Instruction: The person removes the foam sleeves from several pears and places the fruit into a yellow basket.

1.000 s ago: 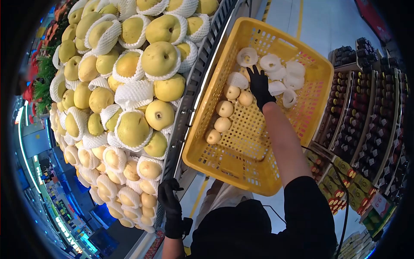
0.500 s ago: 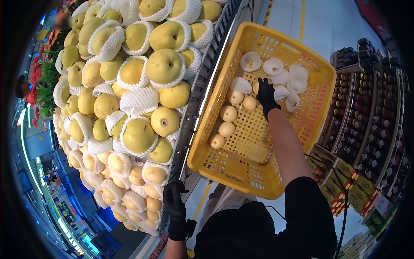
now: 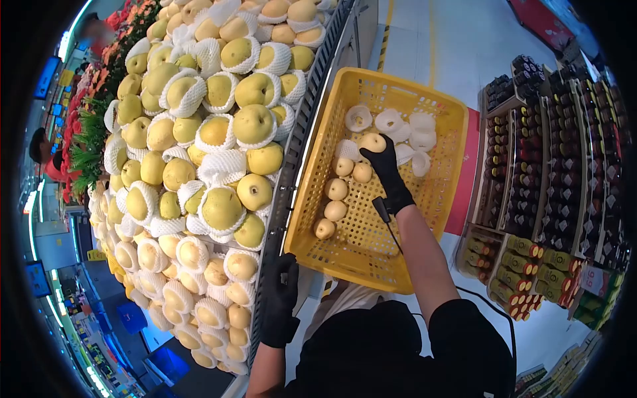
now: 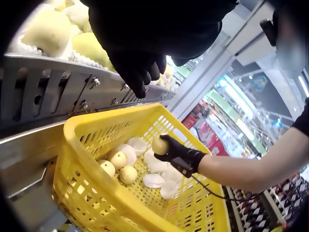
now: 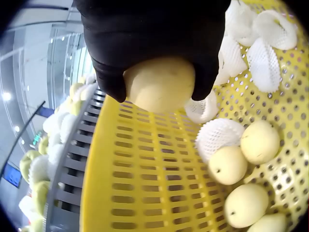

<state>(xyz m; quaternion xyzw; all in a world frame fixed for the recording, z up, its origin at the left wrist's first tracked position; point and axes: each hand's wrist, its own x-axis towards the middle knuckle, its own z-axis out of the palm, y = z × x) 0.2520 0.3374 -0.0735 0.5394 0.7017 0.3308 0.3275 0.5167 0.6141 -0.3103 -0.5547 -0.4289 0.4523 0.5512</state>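
Note:
My right hand [image 3: 387,174], in a black glove, grips a pale yellow pear [image 3: 372,142] above the yellow crate [image 3: 312,255]. The right wrist view shows that pear [image 5: 160,84] pinched between thumb and fingers. Several bare pears [image 3: 336,190] lie along the crate's left side, one beside a white foam net [image 3: 348,150]. Empty-looking foam nets [image 3: 422,131] are grouped at the crate's far end. My gloved left hand [image 3: 280,298] hangs by the display's edge with its fingers loosely curled, holding nothing; in the left wrist view it [image 4: 145,38] is above the crate's rim.
A sloped display of pears [image 3: 222,209], many in foam nets, stands left of the crate behind a grey slotted rail [image 3: 302,126]. Shelves of jars [image 3: 567,172] are on the right. A cable [image 3: 491,304] runs beside my right arm. A person [image 3: 46,156] is at the far left.
My right hand has lifted a pear from among the nets. The view has shifted, with the crate now lower and further left. My left hand stays by the display's edge.

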